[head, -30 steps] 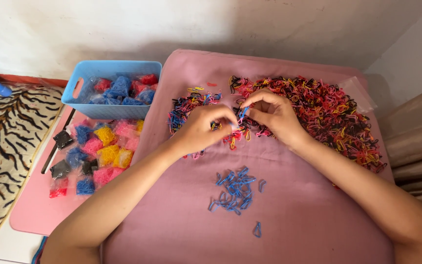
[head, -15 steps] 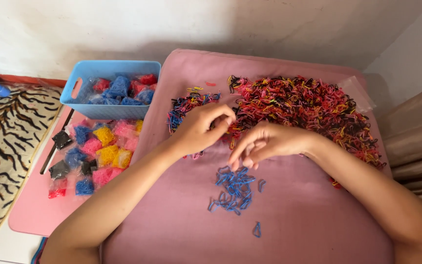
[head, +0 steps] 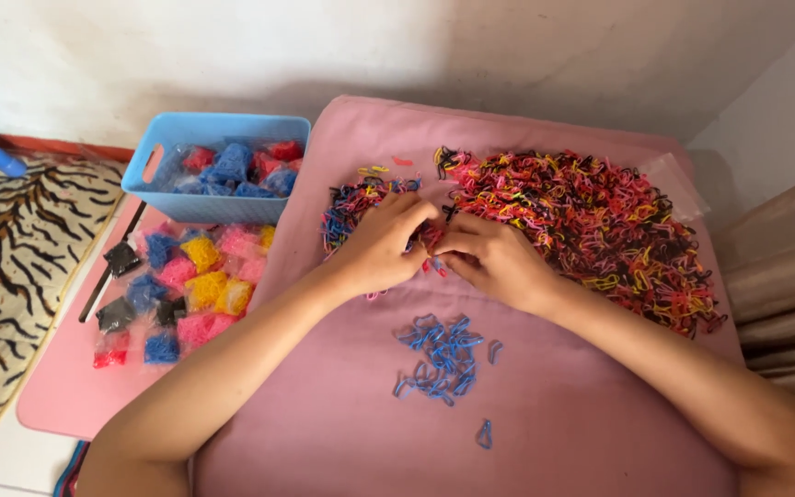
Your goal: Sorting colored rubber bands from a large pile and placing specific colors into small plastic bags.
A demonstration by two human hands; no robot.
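Note:
A big heap of small mixed-colour elastic bands (head: 591, 221) lies on a pink cushion (head: 563, 433). My left hand (head: 382, 247) and my right hand (head: 488, 255) meet at the heap's near left edge, fingertips pinching among the bands there. What the fingers hold is too small to tell. A smaller pile of blue bands (head: 442, 357) lies on the cushion just below my hands, with one stray blue band (head: 485, 433) nearer me.
A blue plastic basket (head: 166, 156) with bagged bands stands at the left back. Several small bags of sorted bands (head: 186, 285) lie on a pink tray (head: 57, 387). A striped mat (head: 11, 267) is at far left, a wall behind, beige fabric at right.
My right hand, which had dropped toward the blue pile half a second ago, has come back up to the mixed heap beside my left hand.

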